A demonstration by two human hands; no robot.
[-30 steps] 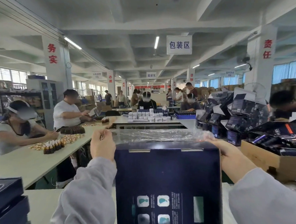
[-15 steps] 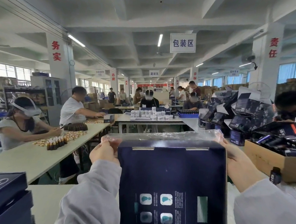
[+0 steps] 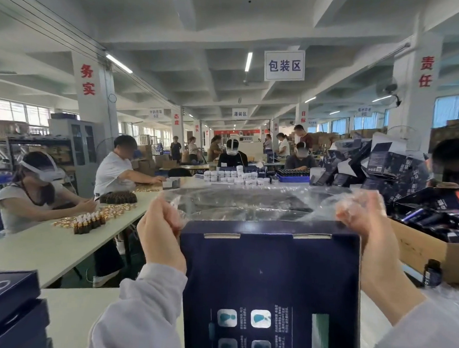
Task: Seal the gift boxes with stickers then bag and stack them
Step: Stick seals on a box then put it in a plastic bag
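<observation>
Standing upright at 6 o'clock, a box (image 3: 270, 282) is being bagged; the bag (image 3: 248, 204) mouth, now lifted higher, is pinched by left hand (image 3: 161, 239) and right hand (image 3: 364, 220) fingers.

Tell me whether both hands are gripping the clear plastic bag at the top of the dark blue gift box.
Yes: the left hand and right hand each pinch the clear plastic bag above the gift box.
</observation>
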